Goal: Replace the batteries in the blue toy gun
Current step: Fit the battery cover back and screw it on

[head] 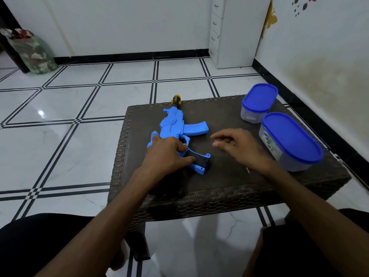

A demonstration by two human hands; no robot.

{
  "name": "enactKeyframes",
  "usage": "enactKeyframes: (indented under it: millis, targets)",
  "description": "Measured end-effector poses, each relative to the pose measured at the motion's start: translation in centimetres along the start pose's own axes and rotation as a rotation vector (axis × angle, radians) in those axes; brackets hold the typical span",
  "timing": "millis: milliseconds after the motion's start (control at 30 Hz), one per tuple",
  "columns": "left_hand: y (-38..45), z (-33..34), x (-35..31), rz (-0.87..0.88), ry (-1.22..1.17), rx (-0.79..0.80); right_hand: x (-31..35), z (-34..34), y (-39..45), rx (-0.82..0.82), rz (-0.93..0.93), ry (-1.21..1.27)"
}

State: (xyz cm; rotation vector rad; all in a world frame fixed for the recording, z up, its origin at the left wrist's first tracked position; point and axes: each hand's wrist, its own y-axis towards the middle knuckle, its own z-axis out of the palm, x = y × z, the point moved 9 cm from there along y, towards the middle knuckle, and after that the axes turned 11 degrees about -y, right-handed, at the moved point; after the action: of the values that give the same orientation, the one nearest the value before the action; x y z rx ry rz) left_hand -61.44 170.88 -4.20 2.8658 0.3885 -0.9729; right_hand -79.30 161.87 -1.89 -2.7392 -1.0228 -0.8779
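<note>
The blue toy gun [175, 124] lies flat on the dark woven table [219, 182], its black and yellow muzzle toward the far edge and its magazine sticking out to the right. My left hand [167, 152] lies over the gun's rear part by the handle, fingers curled on the body and the black handle. My right hand [239, 146] hovers just above the table to the right of the gun, fingers relaxed and spread, holding nothing. No batteries are in sight.
Two clear plastic tubs with blue lids stand on the table's right side, a smaller tub [258, 102] farther away and a larger tub [289, 140] close to my right wrist. White tiled floor surrounds the table. A white drawer unit [229, 31] stands against the far wall.
</note>
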Motion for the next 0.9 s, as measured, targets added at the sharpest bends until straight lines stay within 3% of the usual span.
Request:
enactKeyframes:
  millis: [133,300,600,900]
  targets:
    - [-0.9,-0.6,-0.7,-0.004,0.01,-0.044,-2.4,-2.6,3.0,-0.133,0.153,-0.203]
    - [-0.9,-0.4,-0.8,-0.014,0.002,-0.02,-4.6,-1.8,5.4,-0.023,0.28,-0.358]
    - [-1.7,-0.3,-1.7,-0.027,0.013,-0.03,-7.0,-0.9,7.0,0.144,0.491,-0.267]
    - [-1.9,-0.3,-2.2,0.008,0.071,-0.047,-7.2,-1.2,7.8,0.166,0.569,-0.186]
